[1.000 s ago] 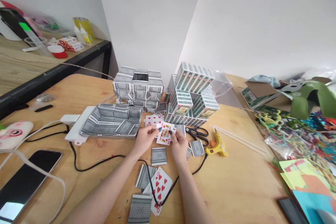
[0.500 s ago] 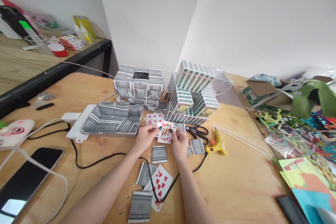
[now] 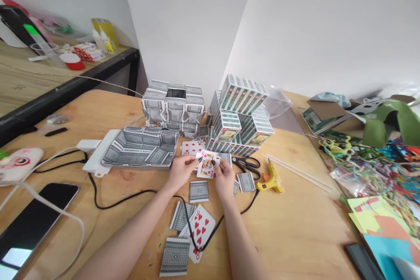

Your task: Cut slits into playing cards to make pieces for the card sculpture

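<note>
Between both hands is a king of diamonds playing card (image 3: 207, 166), face up. My left hand (image 3: 184, 169) pinches its left edge, and my right hand (image 3: 225, 179) pinches the right edge. An ace's corner shows just behind it. Beneath and behind lies a diamond card (image 3: 193, 147). Closer to me are folded cards with patterned backs, one a grey folded card (image 3: 199, 191), and a nine of hearts (image 3: 201, 227) crossed by a black cable. Right of my hands lie black-handled scissors (image 3: 246, 164) and a yellow glue gun (image 3: 271, 178).
An open tray made of cards (image 3: 141, 148) and a card-covered box (image 3: 173, 107) stand at the back left. Stacked card packs (image 3: 239, 118) rise behind my hands. A phone (image 3: 36, 227) lies at left; coloured paper (image 3: 383, 227) and craft scraps fill the right.
Both hands stay almost still, holding the king of diamonds in the same place. The view has shifted very slightly.
</note>
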A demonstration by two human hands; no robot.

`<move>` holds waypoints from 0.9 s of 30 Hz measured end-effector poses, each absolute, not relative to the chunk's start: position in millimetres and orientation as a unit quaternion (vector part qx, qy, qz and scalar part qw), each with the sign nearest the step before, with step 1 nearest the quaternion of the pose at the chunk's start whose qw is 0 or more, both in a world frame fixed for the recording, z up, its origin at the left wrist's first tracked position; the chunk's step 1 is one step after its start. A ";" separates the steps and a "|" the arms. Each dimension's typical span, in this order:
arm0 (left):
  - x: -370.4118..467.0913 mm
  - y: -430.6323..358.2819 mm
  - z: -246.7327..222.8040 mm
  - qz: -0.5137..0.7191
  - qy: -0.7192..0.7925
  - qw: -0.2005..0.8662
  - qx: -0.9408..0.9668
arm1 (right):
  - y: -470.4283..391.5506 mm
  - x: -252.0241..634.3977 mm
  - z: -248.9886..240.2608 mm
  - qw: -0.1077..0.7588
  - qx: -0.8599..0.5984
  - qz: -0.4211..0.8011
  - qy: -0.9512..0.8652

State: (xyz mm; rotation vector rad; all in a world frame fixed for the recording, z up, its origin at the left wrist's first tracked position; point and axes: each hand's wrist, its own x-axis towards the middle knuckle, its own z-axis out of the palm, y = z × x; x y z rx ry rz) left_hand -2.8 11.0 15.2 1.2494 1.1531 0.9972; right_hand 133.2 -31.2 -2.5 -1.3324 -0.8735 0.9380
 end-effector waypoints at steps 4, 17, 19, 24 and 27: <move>-3.2 12.0 11.0 0.420 0.489 0.554 0.527 | -30.8 133.0 -1.7 0.608 -0.573 0.408 -0.369; -3.1 13.1 5.5 0.427 0.481 0.568 0.514 | -27.3 145.1 -3.6 0.587 -0.509 0.533 -0.334; -3.1 13.1 6.1 0.425 0.481 0.565 0.519 | -27.1 144.7 -5.3 0.593 -0.509 0.527 -0.334; -2.3 12.2 9.1 0.427 0.485 0.560 0.519 | -27.9 144.4 -7.0 0.592 -0.520 0.514 -0.338; -1.7 11.3 12.0 0.425 0.492 0.553 0.521 | -28.7 144.5 -6.3 0.585 -0.534 0.505 -0.343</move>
